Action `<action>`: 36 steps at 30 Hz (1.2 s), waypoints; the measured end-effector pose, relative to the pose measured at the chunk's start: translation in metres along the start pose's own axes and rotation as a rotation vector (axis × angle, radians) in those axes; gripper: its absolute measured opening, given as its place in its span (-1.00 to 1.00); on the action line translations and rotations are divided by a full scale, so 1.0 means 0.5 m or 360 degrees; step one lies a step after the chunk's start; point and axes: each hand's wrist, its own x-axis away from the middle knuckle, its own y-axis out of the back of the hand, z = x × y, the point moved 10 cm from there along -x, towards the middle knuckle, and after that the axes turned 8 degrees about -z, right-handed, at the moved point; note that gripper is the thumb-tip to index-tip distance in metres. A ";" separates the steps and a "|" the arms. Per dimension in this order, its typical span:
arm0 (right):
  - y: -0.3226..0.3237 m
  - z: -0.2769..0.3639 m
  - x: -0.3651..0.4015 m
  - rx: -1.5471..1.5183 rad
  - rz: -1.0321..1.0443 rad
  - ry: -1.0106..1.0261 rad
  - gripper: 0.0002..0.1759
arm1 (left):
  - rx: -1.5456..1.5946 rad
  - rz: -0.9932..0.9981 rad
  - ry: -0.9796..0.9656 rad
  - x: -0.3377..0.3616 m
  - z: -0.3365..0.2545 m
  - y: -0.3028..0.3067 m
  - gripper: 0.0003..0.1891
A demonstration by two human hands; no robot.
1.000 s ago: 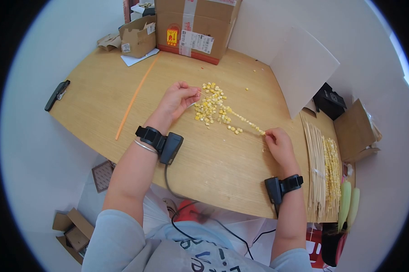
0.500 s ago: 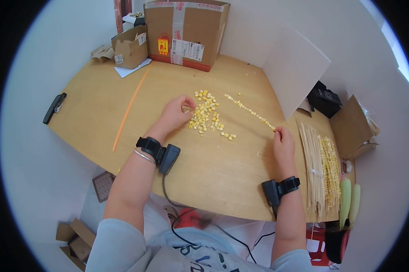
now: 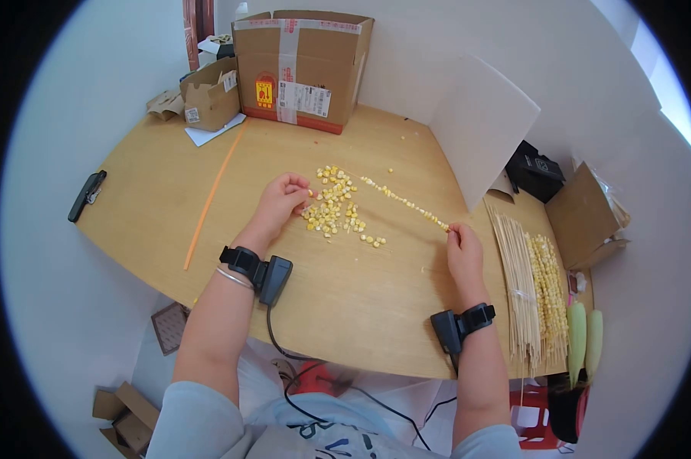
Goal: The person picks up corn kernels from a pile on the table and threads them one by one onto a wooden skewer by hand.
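My right hand (image 3: 466, 249) pinches the lower end of a thin skewer threaded with yellow and white corn kernels (image 3: 404, 202). The skewer slants up to the left, its far tip beside the loose pile. At the left edge of that pile of corn kernels (image 3: 334, 195), my left hand (image 3: 283, 205) has its thumb and forefinger closed together, with a yellow kernel (image 3: 309, 193) at the fingertips. A few kernels (image 3: 373, 240) lie apart, nearer to me. Both wrists wear black straps with box-shaped devices.
Bare skewers (image 3: 511, 283) lie bundled at the right, alongside corn-threaded skewers (image 3: 547, 298) and green-husked corn cobs (image 3: 577, 344). A large cardboard box (image 3: 303, 73) stands at the back, a white board (image 3: 487, 130) at the right. An orange strip (image 3: 214, 200) crosses the left side; a black clip-like object (image 3: 88, 196) lies beyond.
The camera view has shifted, so the table sits slightly lower and further left. My left fingers have drawn back a little from the pile's edge with a kernel. My right hand still holds the skewer.
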 end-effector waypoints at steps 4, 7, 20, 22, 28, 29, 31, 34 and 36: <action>-0.003 0.004 -0.001 -0.0040 0.0028 0.0026 -0.89 | 0.0034 -0.0039 0.0026 -0.004 0.001 0.005 -0.82; -0.006 0.010 -0.002 -0.0016 0.0043 0.0081 -0.90 | 0.0036 -0.0061 0.0016 -0.007 0.000 0.010 -0.81; -0.006 0.007 0.002 -0.0083 0.0045 0.0046 -0.90 | -0.0102 -0.0019 -0.0019 0.000 -0.004 0.005 -0.77; -0.010 0.013 0.000 -0.0006 0.0080 0.0116 -0.90 | -0.0439 -0.0107 -0.0271 -0.014 -0.006 0.023 -0.75; -0.014 -0.001 0.003 -0.0047 0.0083 0.0036 -0.89 | -0.0711 -0.0422 -0.0534 -0.020 -0.032 0.067 -0.64; -0.013 -0.002 0.003 -0.0043 0.0087 0.0034 -0.89 | -0.0497 -0.0405 -0.0474 -0.022 -0.024 0.070 -0.61; -0.014 0.001 0.003 -0.0059 0.0099 0.0048 -0.89 | -0.0581 -0.0430 -0.0333 -0.004 -0.045 0.065 -0.58; -0.013 0.002 0.001 -0.0028 0.0102 0.0043 -0.89 | -0.0691 -0.0462 -0.0235 -0.010 -0.033 0.076 -0.48; -0.012 0.004 0.000 -0.0029 0.0102 0.0032 -0.89 | -0.0716 -0.0465 -0.0267 -0.012 -0.029 0.074 -0.43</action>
